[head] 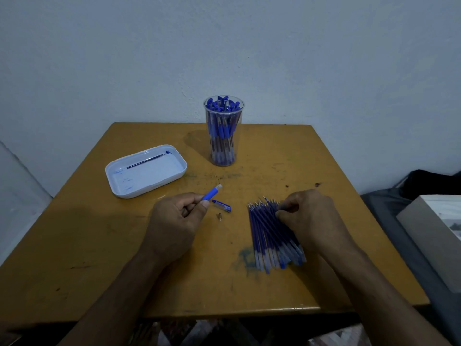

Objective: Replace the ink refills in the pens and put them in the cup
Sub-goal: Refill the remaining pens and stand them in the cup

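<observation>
**Refill Pick-Up: Selecting One Refill**

Wooden table [99, 245] carries all parts; positions are given from the cup [223, 132], full of pens. Nearer than the cup, the left hand [174, 221] grips the empty barrel [212, 192]. Cap [222, 205] and tip [219, 216] lie beside it. Right of these, the right hand [309, 216] pinches into the refills [274, 236]. Separate one refill only; lift clear, then insert tip-first. Tray [147, 171], left of the cup, holds a spent refill.

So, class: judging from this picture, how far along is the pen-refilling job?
Done: the cup is packed with pens, and one old refill lies in the tray. In hand: the left hand holds an opened barrel; its cap and tip lie on the table, while the right hand picks from the refills. Left: insert, reassemble, put in the cup.
</observation>
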